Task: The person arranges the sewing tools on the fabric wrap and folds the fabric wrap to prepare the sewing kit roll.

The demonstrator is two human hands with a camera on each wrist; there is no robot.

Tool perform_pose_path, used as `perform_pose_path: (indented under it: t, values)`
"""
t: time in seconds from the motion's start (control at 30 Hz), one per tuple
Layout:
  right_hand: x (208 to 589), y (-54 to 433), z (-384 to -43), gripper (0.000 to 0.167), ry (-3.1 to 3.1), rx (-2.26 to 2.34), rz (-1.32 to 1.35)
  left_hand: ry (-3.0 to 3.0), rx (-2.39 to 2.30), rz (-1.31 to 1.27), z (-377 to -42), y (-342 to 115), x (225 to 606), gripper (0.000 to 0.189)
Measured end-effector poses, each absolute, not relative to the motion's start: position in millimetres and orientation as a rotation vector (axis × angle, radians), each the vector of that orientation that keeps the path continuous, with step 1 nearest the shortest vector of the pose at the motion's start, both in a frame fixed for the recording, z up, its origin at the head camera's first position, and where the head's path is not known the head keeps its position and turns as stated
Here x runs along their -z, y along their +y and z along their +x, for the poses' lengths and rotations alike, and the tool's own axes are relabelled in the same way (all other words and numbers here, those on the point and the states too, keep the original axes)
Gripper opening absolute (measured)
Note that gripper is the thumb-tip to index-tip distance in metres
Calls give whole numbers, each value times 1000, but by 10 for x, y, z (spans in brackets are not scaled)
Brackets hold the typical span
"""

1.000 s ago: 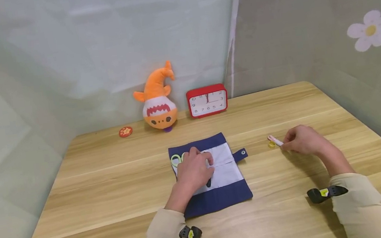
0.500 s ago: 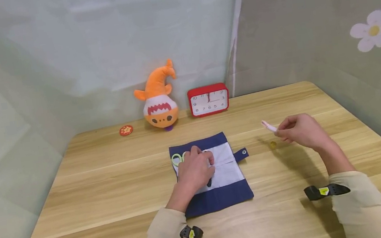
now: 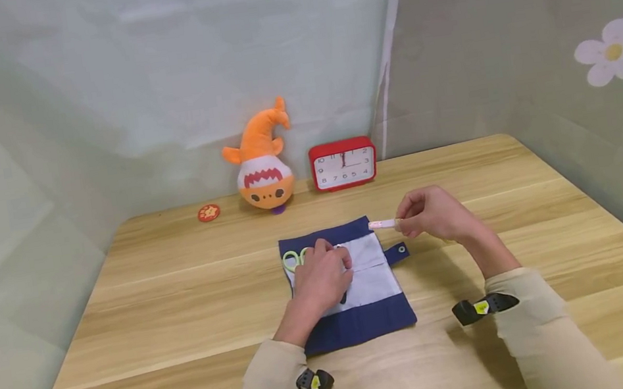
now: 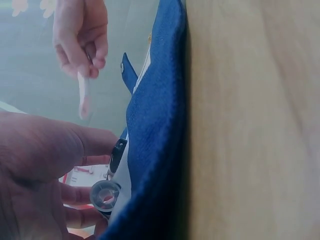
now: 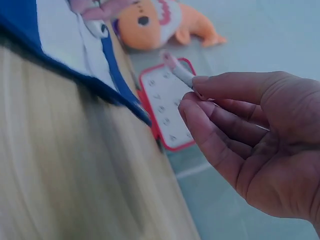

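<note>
A navy fabric tool roll (image 3: pixel 360 326) with a white inner pocket lies unfolded on the table. My left hand (image 3: pixel 323 279) rests over its middle, fingers relaxed. Pale green scissors handles (image 3: pixel 291 261) show at its left side, and a black tool (image 3: pixel 344 297) shows partly beneath it. In the left wrist view the thumb is right at a black piece (image 4: pixel 118 155), above a grey ring (image 4: pixel 105 196). My right hand (image 3: pixel 434 214) pinches a slim white-and-pink stick (image 3: pixel 383 224) between thumb and fingertips. The stick points left and overlaps the roll's upper right corner.
A snap strap (image 3: pixel 396 253) sticks out from the roll's right side. Along the back stand an orange plush shark (image 3: pixel 262 161) and a red clock (image 3: pixel 343 165). A red round disc (image 3: pixel 209 213) lies at the back left of the wooden table.
My right hand has lifted the white-and-pink stick from the table and carried it left to the roll. The yellow ring beside it is now out of sight. My left hand stays put.
</note>
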State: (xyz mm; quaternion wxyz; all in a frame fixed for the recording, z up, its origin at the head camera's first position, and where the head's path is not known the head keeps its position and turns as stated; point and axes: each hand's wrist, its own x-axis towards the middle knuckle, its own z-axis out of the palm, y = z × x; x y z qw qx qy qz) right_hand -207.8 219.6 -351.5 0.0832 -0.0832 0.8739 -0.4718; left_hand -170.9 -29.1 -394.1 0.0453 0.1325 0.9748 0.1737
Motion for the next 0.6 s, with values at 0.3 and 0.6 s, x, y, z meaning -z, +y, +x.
perform_pose_path:
  t: [0.3, 0.6]
  values:
    - [3691, 1827, -2177, 20, 2529, 1404, -308, 2962, -554, 394, -1707, -298, 3940, 7]
    - [3759, 1656, -2200, 24, 2552, 1363, -295, 2955, -558, 413, -1712, -305, 3939, 8]
